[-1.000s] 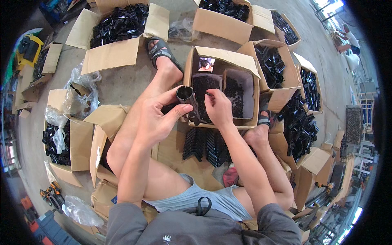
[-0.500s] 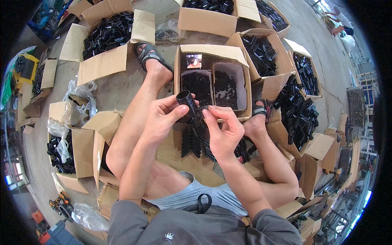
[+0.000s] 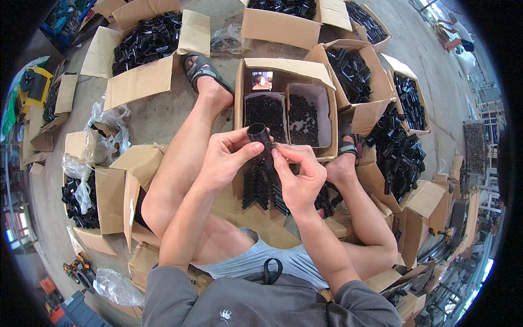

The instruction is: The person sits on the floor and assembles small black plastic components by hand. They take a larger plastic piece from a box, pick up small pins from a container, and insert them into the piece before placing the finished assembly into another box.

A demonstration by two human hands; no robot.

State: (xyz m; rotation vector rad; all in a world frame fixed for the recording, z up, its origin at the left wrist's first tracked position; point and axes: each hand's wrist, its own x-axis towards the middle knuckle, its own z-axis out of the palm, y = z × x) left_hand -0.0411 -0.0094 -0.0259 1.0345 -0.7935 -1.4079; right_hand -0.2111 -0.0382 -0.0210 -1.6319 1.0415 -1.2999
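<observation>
My left hand (image 3: pixel 224 159) is closed around a black plastic tube fitting (image 3: pixel 258 132), its round open end tipped up toward me. Against the fitting's right side press the thumb and forefinger of my right hand (image 3: pixel 301 179) in a pinch; whatever lies between those fingertips is too small to make out. Just beyond both hands stands a cardboard box (image 3: pixel 330 122), whose two inner trays hold small black pieces (image 3: pixel 303 117). Below the hands, a stack of black angled parts (image 3: pixel 255 192) lies on cardboard between my legs, partly hidden by my right hand.
Open cartons of black plastic fittings surround me: one far left (image 3: pixel 144 46), one behind the tray box (image 3: pixel 280 24), several at right (image 3: pixel 348 73). A lit phone screen (image 3: pixel 262 81) leans inside the tray box. Clear plastic bags (image 3: pixel 111 125) lie at left. Another person (image 3: pixel 460 35) is far right.
The black fitting has shifted slightly right and turned more upright in my left hand. My right fingertips, just apart from it before, now meet its side.
</observation>
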